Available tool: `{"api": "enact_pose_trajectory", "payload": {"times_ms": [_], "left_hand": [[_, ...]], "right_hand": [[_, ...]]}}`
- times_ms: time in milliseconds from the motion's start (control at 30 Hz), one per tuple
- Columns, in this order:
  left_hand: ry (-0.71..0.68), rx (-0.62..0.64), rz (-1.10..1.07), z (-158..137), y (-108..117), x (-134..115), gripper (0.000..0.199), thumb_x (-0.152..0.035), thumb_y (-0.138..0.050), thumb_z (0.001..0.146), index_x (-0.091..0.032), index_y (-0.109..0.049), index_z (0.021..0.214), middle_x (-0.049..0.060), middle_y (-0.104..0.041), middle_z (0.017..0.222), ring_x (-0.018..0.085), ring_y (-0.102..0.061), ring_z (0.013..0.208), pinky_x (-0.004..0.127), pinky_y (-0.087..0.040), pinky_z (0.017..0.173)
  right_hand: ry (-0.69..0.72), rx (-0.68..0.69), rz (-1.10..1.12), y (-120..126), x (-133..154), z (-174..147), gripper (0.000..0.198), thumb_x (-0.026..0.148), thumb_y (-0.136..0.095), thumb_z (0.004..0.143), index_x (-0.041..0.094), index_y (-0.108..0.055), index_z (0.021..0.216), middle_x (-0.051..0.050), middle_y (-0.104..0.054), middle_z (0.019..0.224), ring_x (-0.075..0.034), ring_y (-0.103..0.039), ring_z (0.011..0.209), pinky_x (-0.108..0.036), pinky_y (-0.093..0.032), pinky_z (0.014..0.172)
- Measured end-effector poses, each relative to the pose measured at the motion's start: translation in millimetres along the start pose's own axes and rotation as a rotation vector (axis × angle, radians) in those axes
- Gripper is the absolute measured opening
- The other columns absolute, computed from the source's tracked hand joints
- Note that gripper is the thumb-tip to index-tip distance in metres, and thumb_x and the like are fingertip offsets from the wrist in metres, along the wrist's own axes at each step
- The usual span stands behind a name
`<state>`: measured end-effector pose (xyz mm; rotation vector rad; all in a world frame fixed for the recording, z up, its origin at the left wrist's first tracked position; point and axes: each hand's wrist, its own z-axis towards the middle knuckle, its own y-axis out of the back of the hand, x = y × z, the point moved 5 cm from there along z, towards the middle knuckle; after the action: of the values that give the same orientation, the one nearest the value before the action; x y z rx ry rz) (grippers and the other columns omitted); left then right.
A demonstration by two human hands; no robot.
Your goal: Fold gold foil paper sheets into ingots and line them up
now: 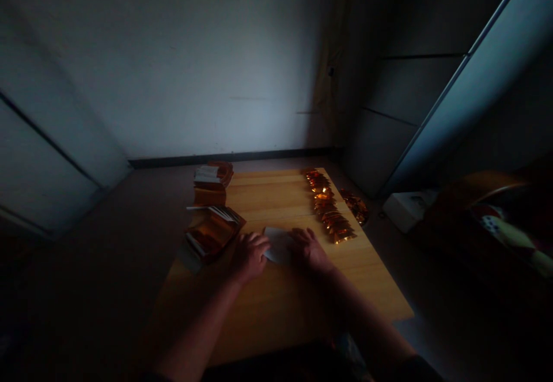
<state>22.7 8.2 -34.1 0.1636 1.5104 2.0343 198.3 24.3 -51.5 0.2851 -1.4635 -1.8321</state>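
A small pale sheet of paper point(277, 246) lies on the wooden table in front of me, between both hands. The curled fingers of my left hand point(250, 255) grip its left edge. At the opposite edge, my right hand point(310, 250) holds the sheet with bent fingers, and its thumb is hard to make out in the dim light. Left of my left hand lies a loose stack of copper-coloured foil paper point(218, 229) with white edges showing. Beyond my right hand runs a row of folded shiny gold foil pieces point(326, 204).
The wooden table point(268, 192) has another stack of foil paper point(212, 173) at its far left corner. More shiny foil pieces point(355, 206) lie beside the table's right edge, lower down. A white box point(404, 208) stands to the right, near a dark cabinet point(393, 94). A wall point(216, 71) rises behind.
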Motion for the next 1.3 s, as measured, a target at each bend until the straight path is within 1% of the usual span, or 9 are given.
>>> {"api": "enact_pose_trajectory", "payload": {"times_ms": [133, 233, 333, 467, 600, 767, 1000, 1133, 1300], "left_hand": [[-0.027, 0.038, 0.015, -3.7, 8.2, -8.0, 0.034, -0.021, -0.060, 0.068, -0.026, -0.067, 0.101, 0.006, -0.064, 0.111, 0.026, -0.052, 0.103, 0.044, -0.036, 0.087], [-0.017, 0.012, 0.032, -1.3, 6.9, -10.0, 0.023, -0.034, -0.060, 0.076, -0.025, -0.067, 0.095, 0.007, -0.064, 0.110, 0.026, -0.052, 0.103, 0.044, -0.036, 0.085], [0.024, -0.032, 0.087, 4.5, 0.3, -10.6, 0.009, -0.027, -0.059, 0.079, -0.022, -0.067, 0.079, 0.007, -0.065, 0.107, 0.026, -0.053, 0.100, 0.043, -0.037, 0.082], [0.045, -0.021, 0.108, 10.0, -9.9, -13.5, 0.014, -0.015, -0.054, 0.081, -0.020, -0.063, 0.071, 0.008, -0.063, 0.089, 0.023, -0.053, 0.089, 0.038, -0.040, 0.076], [0.081, 0.005, 0.134, 8.6, -13.9, -14.6, 0.019, -0.013, -0.049, 0.083, -0.022, -0.066, 0.082, 0.007, -0.060, 0.085, 0.022, -0.052, 0.086, 0.035, -0.040, 0.075], [0.083, 0.013, 0.143, 2.4, -9.9, -20.6, 0.033, -0.012, -0.051, 0.080, -0.032, -0.067, 0.101, 0.007, -0.059, 0.089, 0.024, -0.052, 0.087, 0.036, -0.037, 0.071], [0.124, 0.041, 0.138, -1.5, -10.7, -23.8, 0.032, -0.019, -0.052, 0.082, -0.036, -0.066, 0.105, 0.007, -0.058, 0.096, 0.024, -0.052, 0.088, 0.036, -0.037, 0.073], [0.148, 0.024, 0.145, -1.3, -13.5, -22.9, 0.029, -0.023, -0.052, 0.083, -0.035, -0.066, 0.105, 0.007, -0.059, 0.095, 0.024, -0.052, 0.090, 0.037, -0.037, 0.075], [0.145, 0.022, 0.155, -2.0, -8.1, -26.8, 0.026, -0.019, -0.054, 0.081, -0.030, -0.067, 0.100, 0.007, -0.061, 0.098, 0.024, -0.054, 0.092, 0.039, -0.038, 0.077]], "right_hand": [[-0.038, -0.016, 0.078, 1.4, -5.7, -1.9, 0.019, 0.019, -0.060, 0.081, 0.028, -0.071, 0.094, -0.004, -0.062, 0.122, -0.024, -0.047, 0.118, -0.044, -0.032, 0.100], [-0.118, -0.051, 0.128, 1.4, -10.5, 4.1, 0.018, 0.020, -0.058, 0.082, 0.026, -0.071, 0.093, -0.004, -0.066, 0.113, -0.021, -0.053, 0.110, -0.038, -0.036, 0.096], [-0.272, -0.075, 0.092, 0.9, -15.9, 12.6, 0.020, 0.024, -0.056, 0.084, 0.023, -0.068, 0.101, -0.007, -0.066, 0.110, -0.021, -0.054, 0.104, -0.034, -0.039, 0.089], [-0.384, 0.009, -0.053, 2.0, -13.2, 24.1, 0.026, 0.031, -0.063, 0.078, 0.021, -0.064, 0.102, -0.010, -0.063, 0.108, -0.025, -0.052, 0.099, -0.035, -0.039, 0.081], [-0.454, 0.066, -0.095, 9.2, -7.9, 33.9, 0.029, 0.028, -0.065, 0.073, 0.023, -0.064, 0.101, -0.009, -0.063, 0.104, -0.026, -0.051, 0.098, -0.036, -0.037, 0.078], [-0.491, 0.148, -0.075, 10.7, -7.5, 45.2, 0.022, 0.029, -0.065, 0.072, 0.024, -0.066, 0.093, -0.009, -0.064, 0.096, -0.027, -0.052, 0.096, -0.038, -0.037, 0.077], [-0.469, 0.076, -0.049, 6.1, -8.8, 52.9, 0.016, 0.020, -0.059, 0.077, 0.022, -0.065, 0.091, -0.008, -0.065, 0.095, -0.023, -0.054, 0.092, -0.030, -0.037, 0.070], [-0.339, 0.035, 0.001, 4.0, -3.6, 47.3, 0.015, 0.017, -0.054, 0.083, 0.023, -0.065, 0.091, -0.005, -0.065, 0.090, -0.020, -0.055, 0.088, -0.028, -0.036, 0.072], [-0.196, 0.075, -0.034, -0.1, 1.2, 33.8, 0.015, 0.020, -0.055, 0.085, 0.023, -0.069, 0.086, -0.006, -0.064, 0.094, -0.019, -0.051, 0.090, -0.029, -0.035, 0.075]]}}
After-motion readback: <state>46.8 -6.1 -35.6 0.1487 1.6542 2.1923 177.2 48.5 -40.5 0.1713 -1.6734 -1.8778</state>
